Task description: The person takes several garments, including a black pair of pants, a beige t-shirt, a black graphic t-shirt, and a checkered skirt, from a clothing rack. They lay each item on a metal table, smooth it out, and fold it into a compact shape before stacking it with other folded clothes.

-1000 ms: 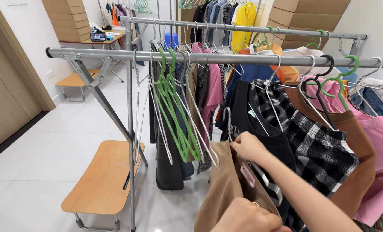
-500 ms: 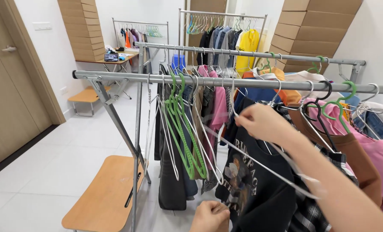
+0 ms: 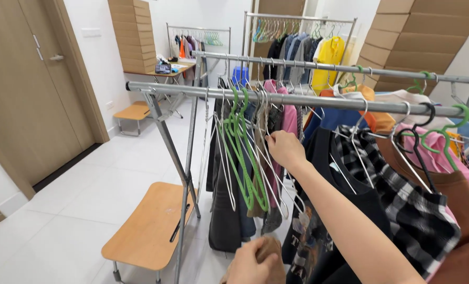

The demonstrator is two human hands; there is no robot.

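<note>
The person's right hand (image 3: 285, 149) was raised to the clothes rail (image 3: 203, 91), its fingers curled among a bunch of bare wire hangers (image 3: 270, 173) that hung just below the bar. The fingers looked pinched around one or two wires, though the exact grip was hidden behind the knuckles. The left hand (image 3: 253, 261) sat low at six o'clock of the view, closed around a bundle of brown cloth (image 3: 270, 248) held against the bottom of the hanging clothes.

As a judgement, the work was at an early stage for this piece: the brown cloth was off any hanger, and a hanger was only being picked out, with none pulled free of the rail yet. To the three o'clock side of the right hand, a black printed shirt (image 3: 323, 231), a black-and-white checked shirt (image 3: 408, 210) and a brown garment (image 3: 457, 194) already hung in place, so part of the rail seemed filled.

At the nine o'clock side of the right hand hung several green plastic hangers (image 3: 242, 152) with nothing on them. Lower, toward seven o'clock, a small wooden bench (image 3: 150, 226) stood on the white tiled floor beside the rack's leg. A second rail (image 3: 318, 66) ran behind, at twelve o'clock.
</note>
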